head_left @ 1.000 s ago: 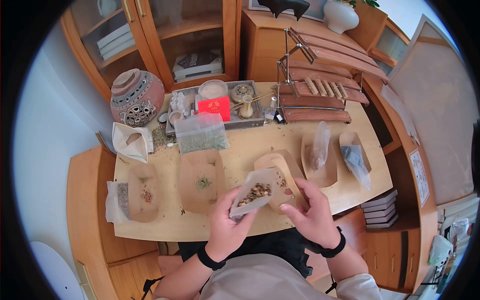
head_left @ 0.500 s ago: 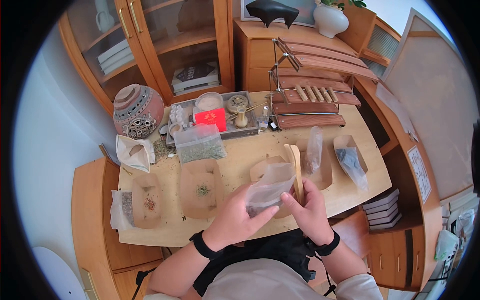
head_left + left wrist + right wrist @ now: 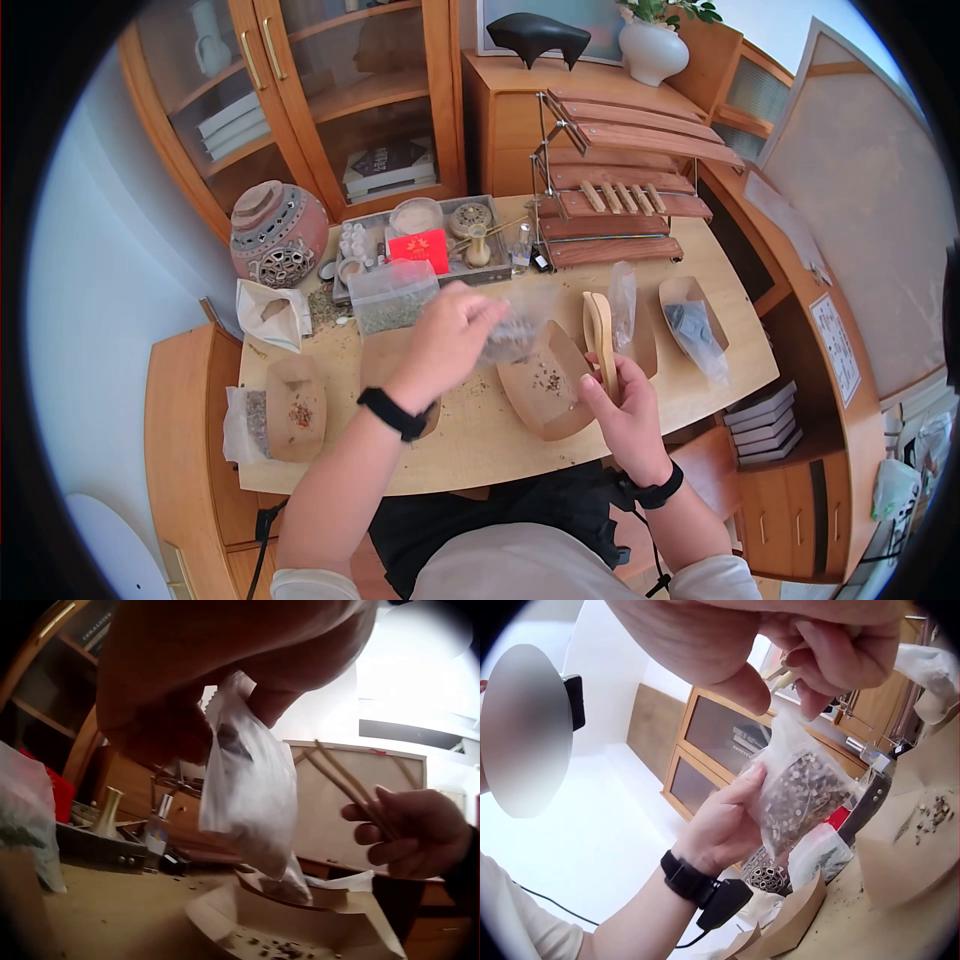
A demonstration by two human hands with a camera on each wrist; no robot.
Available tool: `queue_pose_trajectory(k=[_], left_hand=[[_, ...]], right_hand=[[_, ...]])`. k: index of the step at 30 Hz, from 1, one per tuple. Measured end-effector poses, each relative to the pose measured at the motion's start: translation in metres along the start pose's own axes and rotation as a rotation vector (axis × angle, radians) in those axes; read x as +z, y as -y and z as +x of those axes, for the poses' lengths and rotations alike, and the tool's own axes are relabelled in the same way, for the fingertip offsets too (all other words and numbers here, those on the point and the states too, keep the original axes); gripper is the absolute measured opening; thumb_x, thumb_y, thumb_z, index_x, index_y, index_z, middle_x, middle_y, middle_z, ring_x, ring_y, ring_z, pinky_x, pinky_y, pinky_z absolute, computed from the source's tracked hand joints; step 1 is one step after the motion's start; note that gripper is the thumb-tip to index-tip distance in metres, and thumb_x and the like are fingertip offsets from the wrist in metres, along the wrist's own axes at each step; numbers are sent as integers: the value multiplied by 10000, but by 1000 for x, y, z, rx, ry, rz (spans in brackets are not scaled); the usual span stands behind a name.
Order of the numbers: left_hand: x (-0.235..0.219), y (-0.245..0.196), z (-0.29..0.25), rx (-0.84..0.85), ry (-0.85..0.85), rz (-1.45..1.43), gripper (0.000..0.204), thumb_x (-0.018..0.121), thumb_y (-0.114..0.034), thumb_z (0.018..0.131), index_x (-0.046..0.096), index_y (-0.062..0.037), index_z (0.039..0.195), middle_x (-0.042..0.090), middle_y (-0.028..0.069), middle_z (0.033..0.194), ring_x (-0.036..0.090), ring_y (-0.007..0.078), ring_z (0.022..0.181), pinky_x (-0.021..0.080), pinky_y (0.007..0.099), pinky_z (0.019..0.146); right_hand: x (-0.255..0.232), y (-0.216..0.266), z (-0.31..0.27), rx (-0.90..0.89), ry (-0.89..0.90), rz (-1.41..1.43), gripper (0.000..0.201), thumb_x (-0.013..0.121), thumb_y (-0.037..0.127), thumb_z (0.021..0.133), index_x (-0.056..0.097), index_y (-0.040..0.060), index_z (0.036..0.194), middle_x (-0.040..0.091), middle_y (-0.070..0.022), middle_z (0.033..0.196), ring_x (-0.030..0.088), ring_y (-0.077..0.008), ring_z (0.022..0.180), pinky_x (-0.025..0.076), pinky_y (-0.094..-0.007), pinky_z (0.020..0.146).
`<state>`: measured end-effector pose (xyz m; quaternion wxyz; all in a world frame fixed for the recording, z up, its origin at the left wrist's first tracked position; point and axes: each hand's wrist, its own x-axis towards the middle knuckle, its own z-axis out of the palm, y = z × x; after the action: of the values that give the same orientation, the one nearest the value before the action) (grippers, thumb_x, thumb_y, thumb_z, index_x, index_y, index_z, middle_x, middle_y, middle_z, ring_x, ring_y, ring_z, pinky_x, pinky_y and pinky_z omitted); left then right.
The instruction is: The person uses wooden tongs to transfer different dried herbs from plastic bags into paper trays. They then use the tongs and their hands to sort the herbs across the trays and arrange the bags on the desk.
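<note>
Whitish translucent plastic, filled with small brown and pale chopped pieces, makes up the bag (image 3: 520, 335) pinched at its top by the thumb and fingers of the left hand (image 3: 450, 338), and it hangs above the middle of the desk (image 3: 470, 445). The right hand (image 3: 628, 410) has its thumb and fingers closed around pale wooden tongs (image 3: 600, 335), whose two arms point up and away from the person, slightly apart at the tips.

Below and between the hands sits a tan paper tray (image 3: 530, 408) with a few dark and pale bits in it. To its left, another tan tray (image 3: 385, 350) is partly hidden by the left forearm; a clear bag of green leaves (image 3: 393, 300) lies just behind it. Near the desk's left edge, a tan tray of reddish bits (image 3: 290, 378) adjoins a pale bag of grey-brown material (image 3: 246, 420). Toward the right edge, one tan tray bears a crumpled clear bag (image 3: 623, 300), and a second bears a bag with blue-grey contents (image 3: 690, 325).

At the far left corner stands a reddish openwork clay jar (image 3: 280, 240), with a white paper pouch (image 3: 272, 315) before it. Along the far edge, a grey rectangular tray (image 3: 490, 272) carries a red packet (image 3: 418, 250), and a brown slatted wooden rack (image 3: 620, 205) stands to its right.
</note>
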<state>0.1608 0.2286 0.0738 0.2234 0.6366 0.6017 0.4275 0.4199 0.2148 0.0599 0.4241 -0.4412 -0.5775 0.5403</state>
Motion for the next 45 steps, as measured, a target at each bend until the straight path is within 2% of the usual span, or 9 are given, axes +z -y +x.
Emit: queue_pose_trajectory(k=[8,12,21,23,32,35,39,41,45], left_hand=[[18,47,52,-123,4,98,265,710,-261,957,786,-18,1033,744,216,949,709,382,933,542,446,863],[29,65,64,-230,-7,27,246,725,-188,957,757,24,1076,758,208,999,719,298,950,535,393,872],[33,67,78,-256,-77,67,179,695,-146,962,754,5,1038,748,220,1020,710,366,1011,534,439,905],[34,68,79,-260,-99,67,162,694,-146,950,759,-5,998,742,218,1014,700,400,1018,534,469,910],[35,70,76,-289,-149,258,375,778,-109,869,649,17,1198,677,256,1199,628,429,1160,501,475,1007],[34,76,75,-256,-202,252,398,784,-100,861,626,19,1207,648,256,1216,607,429,1182,491,473,1024],[32,84,75,-238,-236,242,463,805,-126,855,601,23,1243,641,232,1219,615,384,1178,497,447,1020],[29,83,73,-216,-267,267,478,815,-149,856,604,23,1249,666,210,1190,649,343,1142,515,425,997],[20,67,65,-224,-226,192,483,786,-167,873,575,21,1264,611,237,1252,585,410,1216,478,449,1054]], right_hand=[[-5,-5,-10,-32,0,-119,360,732,109,980,609,-14,1296,616,20,917,540,-44,786,461,-216,693],[-15,-18,-12,-51,-9,-140,336,734,110,973,628,-15,1266,664,3,937,561,-51,782,473,-225,688],[-35,-50,-8,63,-61,-580,266,756,147,943,692,-17,1142,668,-44,816,567,-76,686,484,-266,632],[-35,-58,-8,21,-45,-565,355,772,202,919,680,-29,1173,721,-159,833,643,-216,636,526,-342,636],[-21,-52,-11,-27,53,-604,294,750,158,899,710,-8,1138,719,-207,876,681,-305,689,541,-382,671],[-14,-59,-10,-86,53,-592,285,757,130,893,707,-14,1134,709,-156,790,627,-182,614,519,-331,610],[-2,-59,-8,-116,45,-596,261,756,142,893,721,-14,1099,701,-149,748,606,-190,575,512,-342,592],[2,-52,-10,-12,70,-628,230,733,150,896,736,-10,1061,716,-232,820,691,-386,695,543,-411,658],[6,-48,-15,17,41,-603,217,735,151,896,746,-13,1039,704,-218,763,679,-358,634,539,-399,635]])
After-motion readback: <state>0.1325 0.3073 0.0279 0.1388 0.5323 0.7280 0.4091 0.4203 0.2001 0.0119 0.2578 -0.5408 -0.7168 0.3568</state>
